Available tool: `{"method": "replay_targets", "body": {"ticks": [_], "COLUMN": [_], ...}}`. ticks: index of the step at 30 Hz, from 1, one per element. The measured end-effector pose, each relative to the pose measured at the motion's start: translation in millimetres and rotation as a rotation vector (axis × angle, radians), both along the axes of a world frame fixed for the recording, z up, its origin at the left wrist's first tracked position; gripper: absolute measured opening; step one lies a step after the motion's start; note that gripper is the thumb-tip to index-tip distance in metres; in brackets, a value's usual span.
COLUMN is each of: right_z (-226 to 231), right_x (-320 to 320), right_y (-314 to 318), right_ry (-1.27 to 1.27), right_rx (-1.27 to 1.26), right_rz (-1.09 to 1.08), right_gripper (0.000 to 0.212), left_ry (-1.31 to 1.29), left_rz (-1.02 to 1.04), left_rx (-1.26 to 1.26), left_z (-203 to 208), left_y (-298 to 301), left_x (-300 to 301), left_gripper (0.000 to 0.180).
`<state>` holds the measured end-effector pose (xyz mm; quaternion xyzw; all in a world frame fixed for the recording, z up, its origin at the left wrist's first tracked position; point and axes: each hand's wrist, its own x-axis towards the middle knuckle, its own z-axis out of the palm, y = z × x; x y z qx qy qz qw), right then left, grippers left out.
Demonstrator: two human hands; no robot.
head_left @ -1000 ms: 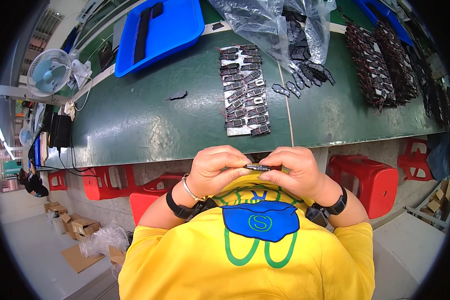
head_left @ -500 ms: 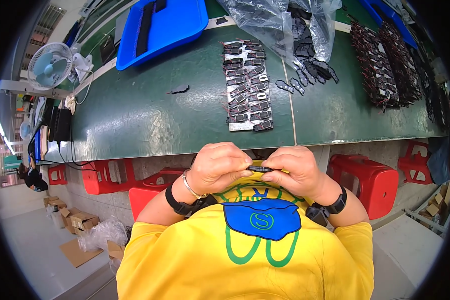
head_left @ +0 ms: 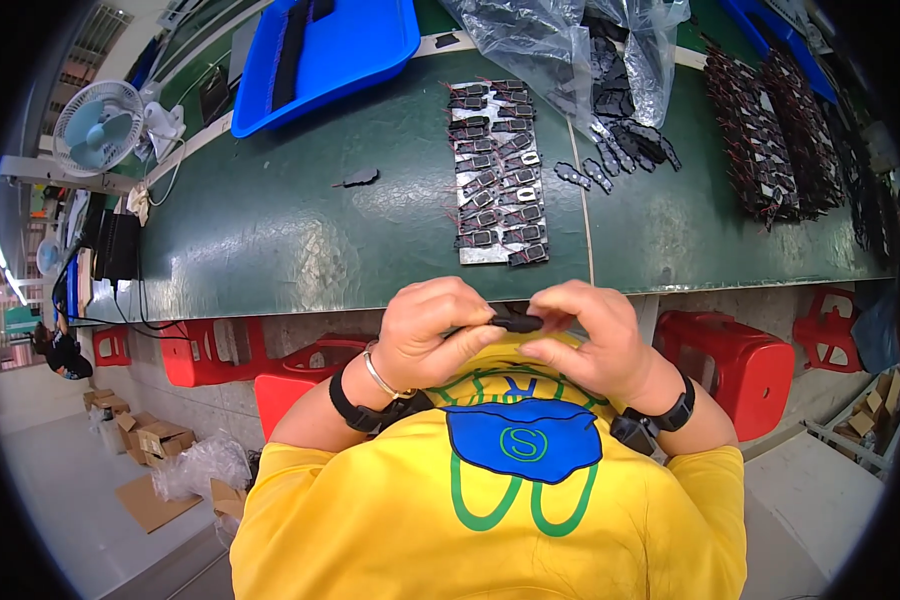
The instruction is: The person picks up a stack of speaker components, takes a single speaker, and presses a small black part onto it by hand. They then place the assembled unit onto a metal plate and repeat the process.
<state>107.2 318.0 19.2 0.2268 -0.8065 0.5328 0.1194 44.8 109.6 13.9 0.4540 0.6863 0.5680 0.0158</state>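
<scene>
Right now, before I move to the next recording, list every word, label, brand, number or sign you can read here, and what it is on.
Yellow shirt, blue patch: one ringed green letter, legible but not copied out here.
Above it, blue mark: too creased to read.
Small black part in the left fingers: nothing readable.
Cardboard boxes: too small to read.

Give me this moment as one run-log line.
left hand: pinching small black part | right hand: open at its right end, contact unclear | beyond: silver board with black components on green table
</scene>
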Motion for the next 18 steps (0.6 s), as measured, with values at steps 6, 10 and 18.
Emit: {"method": "replay_targets", "body": {"ticks": [6, 10, 18], "right_z": [16, 15, 9], "right_x": [-6, -6, -6], "right_y": [-3, -3, -3], "right_ry": [0.342, 0.369, 0.385], "right_rx": [0.239, 0.365, 0.243], "right_rz": [-0.122, -0.175, -0.205], "right_gripper": [0.031, 0.036, 0.036], "left_ry": [-0.025, -0.123, -0.072], "left_rz": [0.086, 0.12, 0.084], "left_rx": [-0.046, -0.031, -0.003], "left_z": [8, 5, 5], "left_y": [10, 13, 13], "left_x": [3, 6, 3], "left_gripper": [0.014, 0.013, 0.015]}}
